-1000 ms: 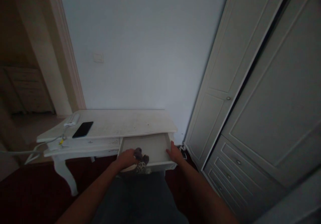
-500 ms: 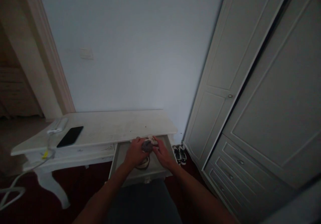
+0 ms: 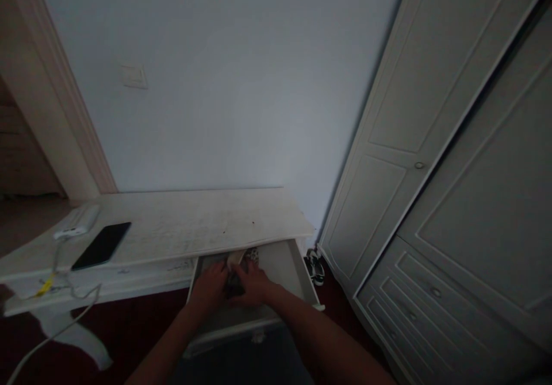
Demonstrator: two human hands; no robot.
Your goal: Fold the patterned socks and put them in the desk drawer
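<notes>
A white drawer [image 3: 297,258] is pulled out from under the white table. Inside it, toward its left side, lie small cloth-like items: a dark one [image 3: 233,286], a pale one [image 3: 235,258] and a spotted one [image 3: 253,254]. My left hand [image 3: 213,283] is down at the left of these items, its fingers bent against them. From the right, my right hand [image 3: 253,284] reaches over the dark and pale items with its fingers curled on them. The exact outline of each item is hidden by the fingers.
On the white table [image 3: 190,218] lie a dark phone [image 3: 102,246] and a white power strip [image 3: 78,222] with a cable hanging down. Black-and-white shoes [image 3: 315,267] stand on the floor right of the drawer. A tall wardrobe [image 3: 388,184] rises at the right.
Both hands have moved down and left into the drawer with the dark item, which was held up between them. The view has shifted slightly, and the spotted item now shows.
</notes>
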